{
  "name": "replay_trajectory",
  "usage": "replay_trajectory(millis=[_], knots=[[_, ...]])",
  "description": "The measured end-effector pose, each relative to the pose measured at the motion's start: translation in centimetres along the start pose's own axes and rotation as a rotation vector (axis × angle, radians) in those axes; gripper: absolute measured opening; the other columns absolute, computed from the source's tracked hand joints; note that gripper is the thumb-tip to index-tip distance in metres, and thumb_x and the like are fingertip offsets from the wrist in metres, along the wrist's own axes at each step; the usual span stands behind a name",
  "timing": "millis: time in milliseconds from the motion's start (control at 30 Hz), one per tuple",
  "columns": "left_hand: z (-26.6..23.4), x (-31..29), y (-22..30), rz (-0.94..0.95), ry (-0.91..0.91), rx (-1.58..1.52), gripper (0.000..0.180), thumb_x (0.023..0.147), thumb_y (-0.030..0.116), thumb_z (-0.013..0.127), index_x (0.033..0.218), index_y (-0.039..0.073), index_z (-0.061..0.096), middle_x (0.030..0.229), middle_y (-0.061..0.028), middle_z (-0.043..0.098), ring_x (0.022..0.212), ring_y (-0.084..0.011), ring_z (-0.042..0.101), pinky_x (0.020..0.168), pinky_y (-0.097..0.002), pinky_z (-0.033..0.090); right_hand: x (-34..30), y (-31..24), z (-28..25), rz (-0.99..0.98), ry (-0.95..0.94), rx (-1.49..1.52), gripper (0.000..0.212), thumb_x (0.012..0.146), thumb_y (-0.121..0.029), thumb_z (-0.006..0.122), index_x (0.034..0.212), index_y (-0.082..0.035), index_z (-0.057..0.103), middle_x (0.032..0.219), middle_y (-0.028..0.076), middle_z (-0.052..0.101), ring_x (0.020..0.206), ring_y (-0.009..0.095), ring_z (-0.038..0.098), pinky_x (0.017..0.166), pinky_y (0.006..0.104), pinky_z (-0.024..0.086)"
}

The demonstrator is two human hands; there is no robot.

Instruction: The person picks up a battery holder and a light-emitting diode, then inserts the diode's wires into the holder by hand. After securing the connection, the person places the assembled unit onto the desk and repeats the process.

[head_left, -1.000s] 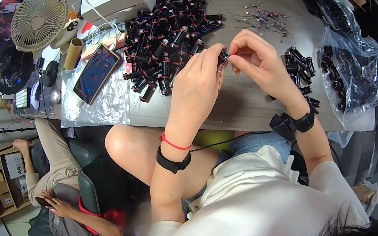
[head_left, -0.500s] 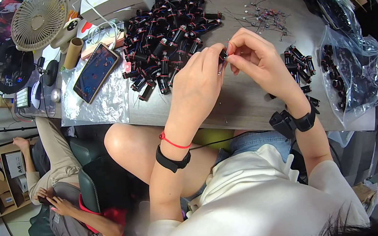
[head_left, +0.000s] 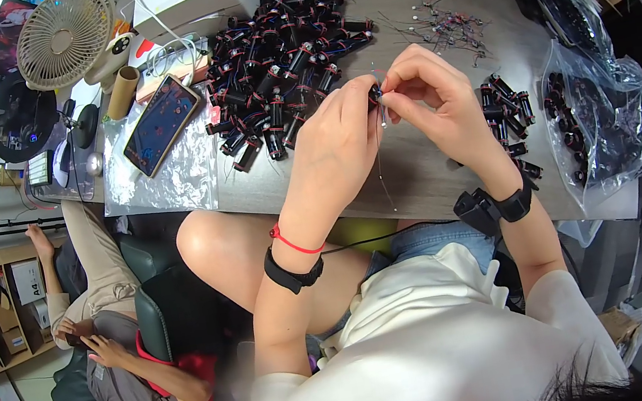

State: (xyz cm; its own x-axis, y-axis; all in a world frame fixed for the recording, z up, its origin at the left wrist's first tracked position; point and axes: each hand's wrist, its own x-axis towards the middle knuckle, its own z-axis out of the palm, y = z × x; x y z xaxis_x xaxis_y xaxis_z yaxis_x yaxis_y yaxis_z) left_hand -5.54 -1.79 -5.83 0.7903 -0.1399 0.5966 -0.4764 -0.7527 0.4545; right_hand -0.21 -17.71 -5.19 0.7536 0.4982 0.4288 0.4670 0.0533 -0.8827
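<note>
Over the front of the table, my left hand [head_left: 334, 133] is closed round a small black cylindrical part [head_left: 374, 95] with thin wires, mostly hidden by the fingers. Thumb and forefinger of my right hand [head_left: 433, 103] pinch at the end of this part, where a fine wire seems to be; the exact grip is too small to make out. A thin wire [head_left: 382, 178] dangles below my left fingers. Just beyond my left hand spreads a large heap of black cylinders [head_left: 269, 83] with red bands and wires. Several similar cylinders [head_left: 501, 109] lie beside my right wrist.
Loose thin wires [head_left: 449, 27] lie farther back. On the right rests a clear plastic bag [head_left: 618, 111] with black parts; on the left, a phone [head_left: 162, 125] on a clear plastic sheet [head_left: 159, 184]. A fan [head_left: 66, 39] stands far left. Another person [head_left: 126, 374] reclines at lower left.
Both hands have shifted slightly left, still together at the black cylinder. The dangling wire now shows more plainly below my left fingers.
</note>
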Motion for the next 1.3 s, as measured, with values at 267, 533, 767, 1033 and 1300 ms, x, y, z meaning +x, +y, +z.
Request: replay_trajectory(millis=[267, 533, 767, 1033, 1300], knots=[[-0.4, -0.1, 0.1, -0.304, -0.193, -0.563, 0.018, 0.094, 0.006, 0.052, 0.111, 0.000, 0.047, 0.077, -0.0107, 0.056, 0.061, -0.0184, 0.051, 0.056, -0.0294, 0.041, 0.0, -0.4, -0.2, 0.113, 0.046, 0.167, 0.006, 0.083, 0.009, 0.063, 0.087, 0.004, 0.062, 0.090, 0.005, 0.055, 0.068, 0.008, 0.056, 0.057, 0.0203, 0.047], [-0.6, 0.2, 0.1, -0.402, -0.290, -0.737, 0.015, 0.097, 0.010, 0.048, 0.105, -0.002, 0.045, 0.070, -0.0136, 0.051, 0.059, -0.0226, 0.045, 0.057, -0.0317, 0.038, 0.1, 0.3, -0.9, 0.093, -0.025, 0.146, 0.006, 0.083, 0.009, 0.064, 0.086, 0.004, 0.063, 0.088, 0.005, 0.056, 0.066, 0.008, 0.055, 0.055, 0.0196, 0.045], [0.0, -0.1, -0.2, -0.347, -0.238, -0.714, 0.014, 0.095, 0.009, 0.050, 0.102, -0.002, 0.046, 0.069, -0.0154, 0.052, 0.059, -0.0269, 0.046, 0.057, -0.0344, 0.039, 0.2, 0.4, -1.2, 0.118, -0.057, 0.142, 0.006, 0.081, 0.009, 0.065, 0.084, 0.004, 0.063, 0.087, 0.005, 0.057, 0.068, 0.008, 0.056, 0.057, 0.0202, 0.046], [0.0, -0.1, -0.4, -0.377, -0.208, -0.460, 0.015, 0.087, 0.006, 0.051, 0.098, -0.002, 0.047, 0.067, -0.0180, 0.053, 0.061, -0.0321, 0.052, 0.057, -0.0365, 0.041, -0.1, 0.6, 0.2, -0.031, 0.004, -0.092, 0.008, 0.080, 0.009, 0.066, 0.086, 0.004, 0.065, 0.087, 0.007, 0.060, 0.076, 0.011, 0.059, 0.065, 0.0222, 0.051], [-0.9, 0.5, -0.1, -0.347, -0.143, -0.643, 0.023, 0.088, 0.007, 0.052, 0.109, -0.002, 0.049, 0.078, -0.0141, 0.058, 0.071, -0.0259, 0.059, 0.068, -0.0343, 0.046, -0.1, 1.3, 0.7, -0.090, 0.131, -0.123, 0.012, 0.079, 0.011, 0.066, 0.089, 0.004, 0.066, 0.089, 0.007, 0.060, 0.079, 0.012, 0.060, 0.068, 0.0224, 0.052]])
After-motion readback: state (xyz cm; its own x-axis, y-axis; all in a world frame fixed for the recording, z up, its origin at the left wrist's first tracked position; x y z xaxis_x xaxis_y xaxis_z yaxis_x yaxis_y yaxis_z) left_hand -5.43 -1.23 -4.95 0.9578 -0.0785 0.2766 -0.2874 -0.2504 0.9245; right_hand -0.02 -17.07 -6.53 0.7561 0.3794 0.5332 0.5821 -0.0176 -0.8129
